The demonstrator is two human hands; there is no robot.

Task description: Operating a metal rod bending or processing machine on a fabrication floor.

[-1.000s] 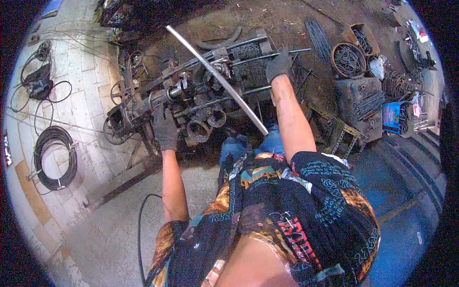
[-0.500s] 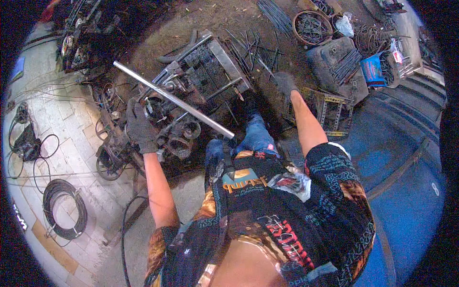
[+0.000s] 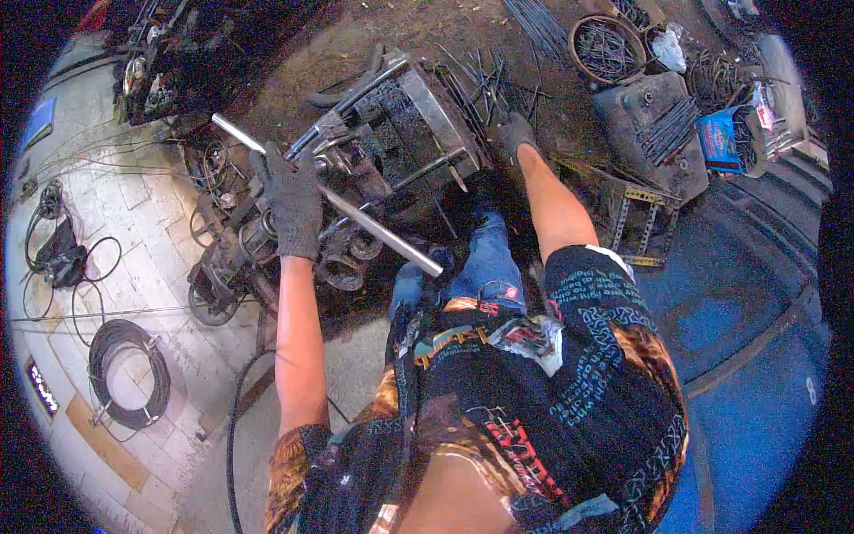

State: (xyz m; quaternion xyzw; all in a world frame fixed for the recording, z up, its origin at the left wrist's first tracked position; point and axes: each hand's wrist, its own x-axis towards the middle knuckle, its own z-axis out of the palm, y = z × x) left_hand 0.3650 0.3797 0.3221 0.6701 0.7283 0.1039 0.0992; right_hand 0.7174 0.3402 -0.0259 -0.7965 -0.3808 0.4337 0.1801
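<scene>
My left hand point(image 3: 295, 205), in a dark grey glove, lies across a long, shiny metal bar point(image 3: 378, 229) and grips its upper half. The bar slants from upper left down toward my knees, over a greasy metal machine point(image 3: 391, 133) with a block-shaped bed. My right hand point(image 3: 516, 138), gloved too, reaches out past the machine's right side. It is nearest to a loose heap of thin dark rods point(image 3: 487, 82). Its fingers are dark against the dark ground, so I cannot make out whether they hold a rod.
Beyond my right arm stand a metal stool-like block with rods point(image 3: 658, 125), a round basket of metal pieces point(image 3: 608, 49) and a blue bag point(image 3: 722, 142). A perforated yellow-edged frame point(image 3: 642, 222) sits nearer. A cable coil point(image 3: 129, 374) lies on the left floor tiles.
My left hand has moved up and right from the machine's side onto the metal bar. My right hand has shifted slightly up and left toward the rod heap.
</scene>
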